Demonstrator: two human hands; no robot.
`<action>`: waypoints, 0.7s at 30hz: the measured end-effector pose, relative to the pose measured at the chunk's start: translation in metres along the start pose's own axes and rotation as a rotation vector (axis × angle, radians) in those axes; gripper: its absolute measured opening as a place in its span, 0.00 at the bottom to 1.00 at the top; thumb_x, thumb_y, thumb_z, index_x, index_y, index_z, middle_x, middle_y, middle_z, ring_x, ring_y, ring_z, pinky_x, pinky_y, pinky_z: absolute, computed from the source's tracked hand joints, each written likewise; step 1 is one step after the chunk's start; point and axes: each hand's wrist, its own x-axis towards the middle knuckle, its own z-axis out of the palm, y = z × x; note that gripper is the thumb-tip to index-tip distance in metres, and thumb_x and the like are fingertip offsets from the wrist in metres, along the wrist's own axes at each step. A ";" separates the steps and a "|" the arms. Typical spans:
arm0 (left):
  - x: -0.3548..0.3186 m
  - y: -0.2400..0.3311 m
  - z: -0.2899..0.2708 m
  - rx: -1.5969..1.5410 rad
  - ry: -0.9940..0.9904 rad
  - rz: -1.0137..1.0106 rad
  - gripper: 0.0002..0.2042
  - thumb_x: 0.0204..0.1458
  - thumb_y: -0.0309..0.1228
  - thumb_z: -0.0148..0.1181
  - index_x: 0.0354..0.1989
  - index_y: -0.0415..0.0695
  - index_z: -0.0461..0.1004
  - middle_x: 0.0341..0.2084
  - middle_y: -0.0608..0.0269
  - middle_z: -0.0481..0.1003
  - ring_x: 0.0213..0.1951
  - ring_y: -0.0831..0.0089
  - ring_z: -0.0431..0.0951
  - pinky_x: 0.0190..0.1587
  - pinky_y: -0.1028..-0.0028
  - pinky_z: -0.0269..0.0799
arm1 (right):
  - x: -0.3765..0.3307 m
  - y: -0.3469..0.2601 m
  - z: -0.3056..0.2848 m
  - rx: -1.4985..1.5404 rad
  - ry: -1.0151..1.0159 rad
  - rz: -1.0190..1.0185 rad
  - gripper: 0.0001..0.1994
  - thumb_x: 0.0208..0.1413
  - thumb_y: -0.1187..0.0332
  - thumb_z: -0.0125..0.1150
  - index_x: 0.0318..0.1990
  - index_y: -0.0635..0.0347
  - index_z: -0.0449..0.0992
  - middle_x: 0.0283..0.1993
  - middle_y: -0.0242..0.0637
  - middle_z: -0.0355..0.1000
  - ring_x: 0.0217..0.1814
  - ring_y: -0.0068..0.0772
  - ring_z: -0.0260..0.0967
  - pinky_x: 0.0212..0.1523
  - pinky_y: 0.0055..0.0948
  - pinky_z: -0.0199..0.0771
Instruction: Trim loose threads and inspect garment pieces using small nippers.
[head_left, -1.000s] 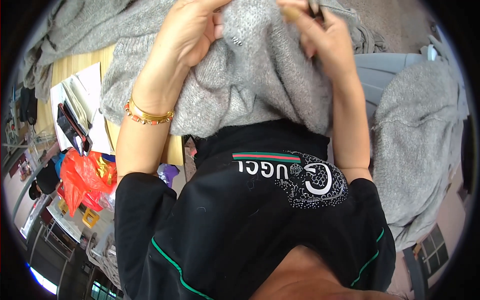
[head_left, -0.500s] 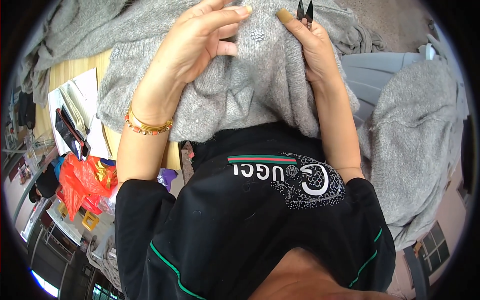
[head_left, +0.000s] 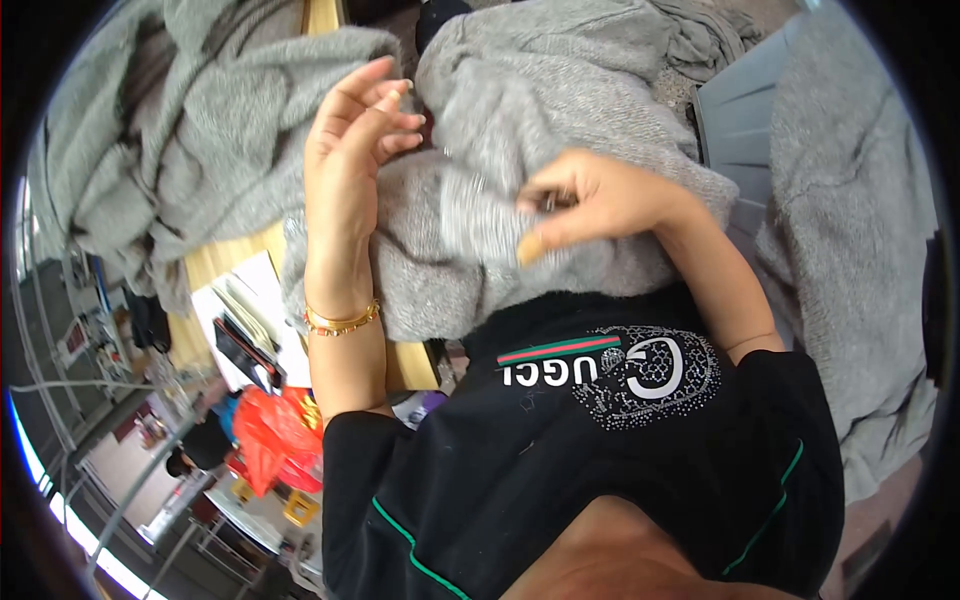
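A fuzzy grey knit sweater (head_left: 420,270) lies bunched across my lap and the table edge. Its ribbed cuff (head_left: 480,215), blurred by motion, sits at the fingertips of my right hand (head_left: 600,205). That hand is closed, thumb extended, around small dark thread snips (head_left: 557,200); the blades are mostly hidden in the palm. Whether the fingers also grip the cuff cannot be made out. My left hand (head_left: 355,130) is raised over the sweater's left part, fingers loosely bent and apart, with nothing visible in them.
More grey knitwear (head_left: 200,130) is heaped at the far left, and another grey piece (head_left: 850,250) hangs on the right by a blue-grey plastic surface (head_left: 745,130). An open notebook (head_left: 250,310) with a dark wallet-like item lies left, above a red plastic bag (head_left: 275,435).
My right hand has come inward and down with the snips, its palm turned over. My left hand has moved off the knit. The sweater has shifted, and the cuff shows in the middle.
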 end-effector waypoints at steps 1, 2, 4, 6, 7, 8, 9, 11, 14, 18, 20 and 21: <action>0.003 0.008 0.013 0.178 -0.062 -0.040 0.19 0.61 0.30 0.55 0.60 0.38 0.69 0.49 0.58 0.76 0.41 0.75 0.78 0.43 0.75 0.75 | -0.007 -0.001 0.004 0.112 -0.081 -0.019 0.13 0.52 0.67 0.71 0.31 0.67 0.73 0.23 0.23 0.63 0.27 0.13 0.56 0.26 0.23 0.58; 0.002 0.018 0.023 0.360 -0.111 -0.079 0.18 0.60 0.31 0.55 0.57 0.39 0.72 0.49 0.59 0.76 0.40 0.75 0.78 0.42 0.75 0.74 | -0.010 -0.005 0.006 0.115 -0.064 -0.038 0.13 0.52 0.67 0.71 0.31 0.67 0.73 0.23 0.23 0.63 0.27 0.13 0.56 0.26 0.23 0.58; 0.027 0.018 0.034 0.522 -0.237 -0.100 0.24 0.56 0.42 0.62 0.52 0.33 0.74 0.44 0.53 0.78 0.41 0.67 0.81 0.44 0.70 0.75 | -0.014 -0.004 0.012 0.090 -0.371 -0.109 0.15 0.54 0.66 0.70 0.27 0.67 0.72 0.20 0.25 0.61 0.25 0.13 0.56 0.25 0.25 0.56; 0.049 0.012 0.038 1.296 -0.225 0.065 0.34 0.53 0.56 0.60 0.52 0.31 0.75 0.44 0.45 0.79 0.45 0.55 0.81 0.48 0.63 0.74 | -0.016 -0.015 0.026 0.164 -0.490 -0.100 0.17 0.54 0.65 0.71 0.23 0.66 0.70 0.18 0.27 0.58 0.22 0.12 0.54 0.21 0.26 0.52; 0.063 0.009 0.036 1.337 -0.265 -0.135 0.42 0.48 0.64 0.57 0.53 0.31 0.74 0.44 0.37 0.78 0.48 0.46 0.79 0.54 0.59 0.71 | -0.017 -0.020 0.030 0.165 -0.523 -0.080 0.18 0.53 0.64 0.72 0.23 0.66 0.70 0.18 0.28 0.59 0.21 0.13 0.54 0.20 0.26 0.52; 0.078 0.001 0.038 1.342 -0.267 -0.127 0.42 0.48 0.64 0.57 0.53 0.31 0.74 0.44 0.37 0.78 0.48 0.46 0.79 0.54 0.59 0.71 | -0.021 -0.024 0.029 0.159 -0.542 -0.052 0.18 0.52 0.64 0.73 0.23 0.66 0.70 0.19 0.28 0.59 0.20 0.13 0.54 0.19 0.26 0.51; 0.089 -0.012 0.036 1.510 -0.331 -0.206 0.37 0.51 0.60 0.57 0.50 0.32 0.76 0.37 0.45 0.78 0.41 0.56 0.78 0.47 0.64 0.72 | -0.023 -0.023 0.028 0.156 -0.542 -0.060 0.18 0.52 0.64 0.73 0.23 0.66 0.70 0.19 0.28 0.59 0.20 0.13 0.54 0.19 0.26 0.51; 0.104 -0.032 0.026 1.690 -0.385 -0.284 0.32 0.54 0.57 0.57 0.46 0.33 0.77 0.31 0.53 0.79 0.34 0.66 0.78 0.39 0.70 0.73 | -0.031 -0.019 0.022 0.138 -0.472 -0.129 0.17 0.51 0.66 0.73 0.24 0.67 0.71 0.20 0.30 0.62 0.21 0.14 0.56 0.21 0.26 0.52; 0.107 -0.053 -0.008 1.347 -0.680 -0.274 0.20 0.55 0.43 0.59 0.42 0.35 0.78 0.27 0.61 0.77 0.31 0.72 0.74 0.35 0.69 0.71 | -0.045 -0.026 -0.001 -0.013 -0.275 -0.360 0.13 0.49 0.68 0.73 0.26 0.67 0.75 0.22 0.30 0.62 0.23 0.14 0.58 0.23 0.24 0.54; 0.095 -0.018 0.019 0.924 -0.310 -0.220 0.12 0.57 0.29 0.60 0.47 0.38 0.77 0.29 0.71 0.75 0.28 0.83 0.70 0.30 0.77 0.68 | -0.072 -0.039 -0.040 -0.073 0.359 -0.293 0.12 0.48 0.73 0.71 0.41 0.64 0.79 0.25 0.24 0.61 0.26 0.12 0.57 0.27 0.18 0.56; 0.086 0.013 0.042 0.478 -0.330 -0.102 0.08 0.57 0.25 0.59 0.43 0.38 0.79 0.32 0.68 0.79 0.33 0.83 0.74 0.38 0.78 0.71 | -0.068 -0.047 -0.054 -0.066 0.626 -0.200 0.17 0.47 0.75 0.70 0.47 0.62 0.79 0.27 0.21 0.63 0.27 0.11 0.57 0.28 0.16 0.57; 0.077 0.034 0.060 0.406 -0.392 -0.021 0.08 0.57 0.24 0.59 0.44 0.39 0.79 0.33 0.70 0.78 0.34 0.83 0.74 0.39 0.79 0.71 | -0.065 -0.052 -0.057 0.001 0.660 -0.294 0.21 0.47 0.76 0.68 0.52 0.62 0.76 0.30 0.21 0.65 0.29 0.09 0.57 0.28 0.15 0.57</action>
